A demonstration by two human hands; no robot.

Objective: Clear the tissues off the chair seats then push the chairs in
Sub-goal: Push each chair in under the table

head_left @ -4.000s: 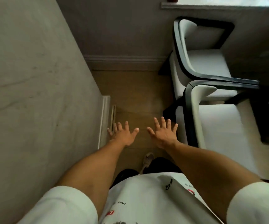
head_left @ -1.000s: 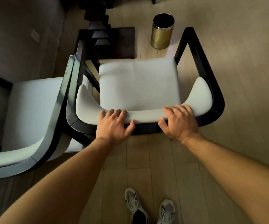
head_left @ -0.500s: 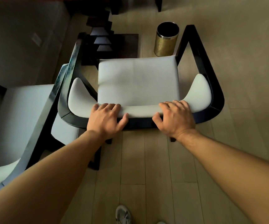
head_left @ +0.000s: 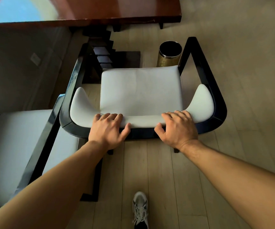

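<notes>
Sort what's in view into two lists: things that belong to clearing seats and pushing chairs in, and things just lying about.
Part of the job:
- chair being gripped, seat bare of tissues
- left hand and right hand on its backrest
- second chair at left
- wooden table

Just lying about:
- gold bin
- sneaker

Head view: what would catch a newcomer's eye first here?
Both hands stand out first, the left hand and right hand gripping the padded backrest of the white-seated chair at centre. Its seat is bare, with no tissue. Beyond it a gold waste bin stands on the floor, near the red-brown table at the top.
</notes>
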